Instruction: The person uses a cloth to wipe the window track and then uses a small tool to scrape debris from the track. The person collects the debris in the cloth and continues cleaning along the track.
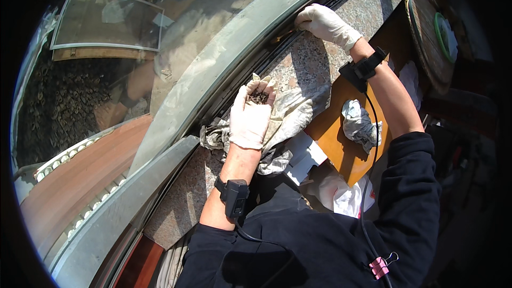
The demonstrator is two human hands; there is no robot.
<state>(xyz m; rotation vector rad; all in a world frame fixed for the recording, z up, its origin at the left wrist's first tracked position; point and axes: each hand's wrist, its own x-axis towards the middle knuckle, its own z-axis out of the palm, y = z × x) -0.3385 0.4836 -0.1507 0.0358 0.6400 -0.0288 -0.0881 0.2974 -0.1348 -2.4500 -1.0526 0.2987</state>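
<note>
My left hand, in a thin white glove, is turned palm up with its fingers curled around a small heap of dark brown debris. My right hand, gloved the same way, reaches to the dark window track beside the speckled granite sill. Its fingertips are pinched together at the track; whether something is between them is hidden. A dirty grey cloth lies on the sill beside and behind my left hand.
Glass and a grey metal window frame run diagonally along the left. Right of the sill are an orange-brown board with a crumpled cloth, a white plastic bag and a round wooden board. A black cable runs along my right arm.
</note>
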